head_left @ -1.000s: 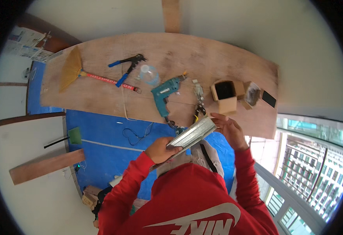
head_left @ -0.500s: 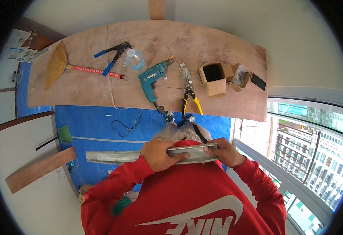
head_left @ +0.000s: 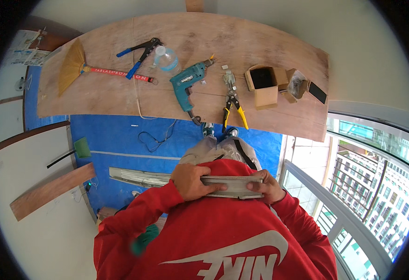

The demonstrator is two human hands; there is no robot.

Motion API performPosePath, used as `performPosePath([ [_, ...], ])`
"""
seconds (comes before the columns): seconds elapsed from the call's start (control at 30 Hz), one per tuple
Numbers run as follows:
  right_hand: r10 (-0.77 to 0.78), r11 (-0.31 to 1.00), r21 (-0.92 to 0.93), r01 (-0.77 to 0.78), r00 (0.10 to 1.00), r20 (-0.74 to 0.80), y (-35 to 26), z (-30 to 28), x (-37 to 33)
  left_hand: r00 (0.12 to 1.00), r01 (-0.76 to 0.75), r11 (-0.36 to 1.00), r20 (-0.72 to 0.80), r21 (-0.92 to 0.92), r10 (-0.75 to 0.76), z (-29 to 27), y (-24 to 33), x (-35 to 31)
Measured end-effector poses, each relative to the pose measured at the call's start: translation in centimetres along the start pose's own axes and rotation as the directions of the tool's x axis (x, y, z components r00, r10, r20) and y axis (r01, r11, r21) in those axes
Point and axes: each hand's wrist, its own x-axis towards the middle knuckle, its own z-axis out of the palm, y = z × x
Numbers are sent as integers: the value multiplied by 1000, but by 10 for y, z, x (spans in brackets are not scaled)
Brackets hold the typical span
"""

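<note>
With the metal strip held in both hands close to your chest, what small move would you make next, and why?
Probably carry the metal strip forward and lay it on the bare part of the wooden board. The left hand and right hand both grip it, so neither is free, and the yellow-handled snips and teal drill lie on that board, out of reach from here.

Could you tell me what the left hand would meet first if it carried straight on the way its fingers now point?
The left hand points rightward along the grey metal strip it grips, so it would most likely meet the right hand holding the strip's other end.
</note>
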Motion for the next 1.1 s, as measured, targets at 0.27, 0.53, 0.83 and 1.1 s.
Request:
performPosePath([
  [0.27, -77, 897, 434, 79, 997, -21, 16, 6, 2, 996, 83, 982, -23, -172, -88, 14, 13, -1],
  [0.53, -175, 883, 458, 98, 976, 129, 46, -32, 39, 965, -179, 972, -218, -152, 143, -2, 20, 23],
  [0.83, -116, 981, 176, 88, 980, 159, -38, -6, 42, 963, -255, 823, -215, -507, 165, 2, 18, 49],
  [1.1, -107, 772, -635, 22, 990, -96, -118, 28, 12, 918, -264, 944, -250, 199, 309, -59, 33, 34],
])
